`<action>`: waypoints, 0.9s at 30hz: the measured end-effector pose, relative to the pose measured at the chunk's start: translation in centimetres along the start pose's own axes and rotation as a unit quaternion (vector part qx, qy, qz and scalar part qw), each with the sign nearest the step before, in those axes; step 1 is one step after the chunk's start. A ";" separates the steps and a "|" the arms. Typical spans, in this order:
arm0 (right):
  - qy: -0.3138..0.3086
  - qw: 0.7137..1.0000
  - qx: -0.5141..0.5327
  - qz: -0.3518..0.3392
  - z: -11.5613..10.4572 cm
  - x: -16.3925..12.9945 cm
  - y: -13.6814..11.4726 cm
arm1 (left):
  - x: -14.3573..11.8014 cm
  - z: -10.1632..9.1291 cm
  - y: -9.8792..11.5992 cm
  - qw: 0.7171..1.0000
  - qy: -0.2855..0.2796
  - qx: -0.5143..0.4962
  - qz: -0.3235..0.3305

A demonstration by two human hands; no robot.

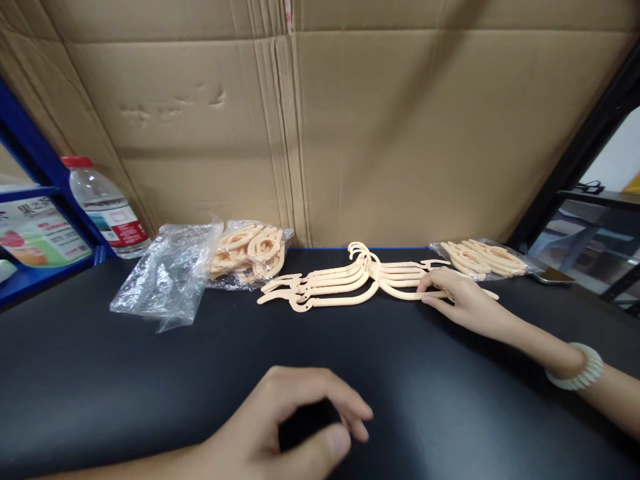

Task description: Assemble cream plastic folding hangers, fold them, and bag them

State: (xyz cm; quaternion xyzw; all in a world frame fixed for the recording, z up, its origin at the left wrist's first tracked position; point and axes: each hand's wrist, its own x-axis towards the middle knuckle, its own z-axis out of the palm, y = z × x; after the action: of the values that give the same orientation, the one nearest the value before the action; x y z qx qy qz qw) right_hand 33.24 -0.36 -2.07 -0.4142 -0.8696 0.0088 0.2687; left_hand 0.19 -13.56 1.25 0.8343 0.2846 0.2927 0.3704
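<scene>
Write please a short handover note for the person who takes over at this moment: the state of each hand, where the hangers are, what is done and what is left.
Right hand: fingers rest on the right end of the row of loose hangers on the black table; no closed grip.
Left hand: near edge, loosely curled, holds nothing.
Done: loose hangers lie lined up, hooks toward the cardboard wall.
Left: two bags of hangers, one left, one right. A crumpled plastic bag lies far left.
</scene>
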 end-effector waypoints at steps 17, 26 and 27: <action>0.157 0.983 0.069 0.067 -0.9 -0.2 -2.5 | 2.3 -2.1 -4.2 0.875 0.326 -0.253 -0.253; 0.076 0.995 0.016 -0.068 -0.8 -1.0 -5.6 | 2.4 -2.4 -3.9 0.960 0.150 -0.122 -0.201; 0.079 0.994 0.015 -0.075 -0.8 -1.0 -5.8 | 2.5 -2.4 -3.9 0.959 0.156 -0.119 -0.204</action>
State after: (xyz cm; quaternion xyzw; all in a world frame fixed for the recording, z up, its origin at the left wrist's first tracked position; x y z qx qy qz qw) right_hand 29.93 -5.09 -0.49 -0.3432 -0.8741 -0.0315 0.3425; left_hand -0.83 -8.56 0.17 0.6524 0.4660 0.3697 0.4696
